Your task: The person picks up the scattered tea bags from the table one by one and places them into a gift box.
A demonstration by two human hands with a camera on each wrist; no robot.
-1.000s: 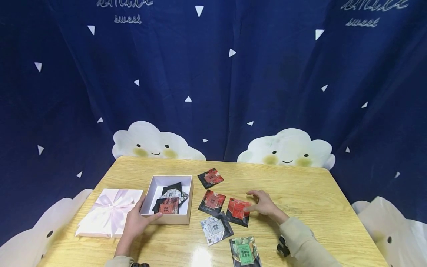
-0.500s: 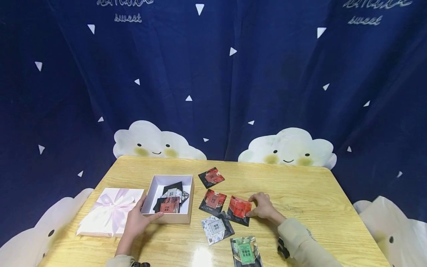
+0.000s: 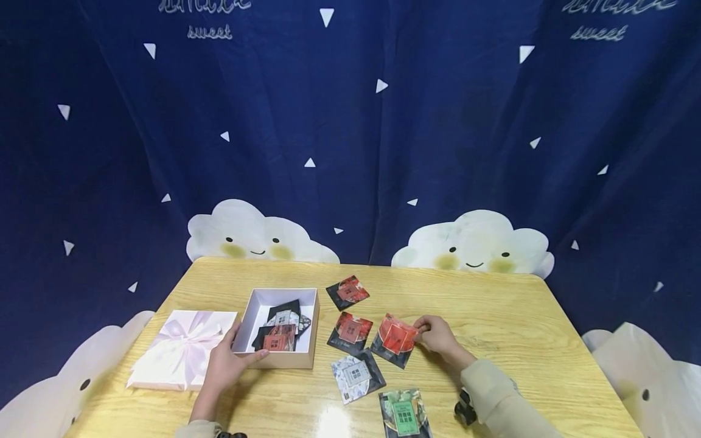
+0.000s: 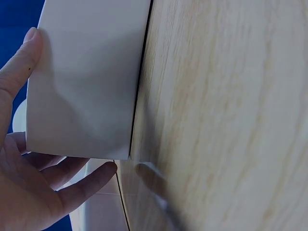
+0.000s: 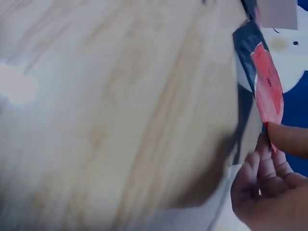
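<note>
A white open box (image 3: 313, 331) stands on the table, with several sachets (image 3: 280, 337) lying overlapped inside. My left hand (image 3: 225, 364) holds its near left corner, the thumb at the front wall and the fingers along the left side. In the left wrist view the left hand (image 4: 43, 187) spans the corner of the box (image 4: 89, 91). My right hand (image 3: 440, 338) pinches the right corner of a red and black sachet (image 3: 395, 340), which is tilted up. The right wrist view shows thumb and fingertips of the right hand (image 5: 272, 178) on the red sachet (image 5: 267, 84).
Left of the box lies a white lid (image 3: 177, 353) with a pale ribbon bow. Two dark red sachets (image 3: 347, 292) lie right of the box. A white floral sachet (image 3: 356, 377) and a green sachet (image 3: 404, 415) lie nearer. A blue cloud-patterned curtain (image 3: 350, 152) hangs behind the table.
My right hand has closed on the red sachet's right corner and raised that edge, turning the sachet slightly. The left hand has stayed at the box.
</note>
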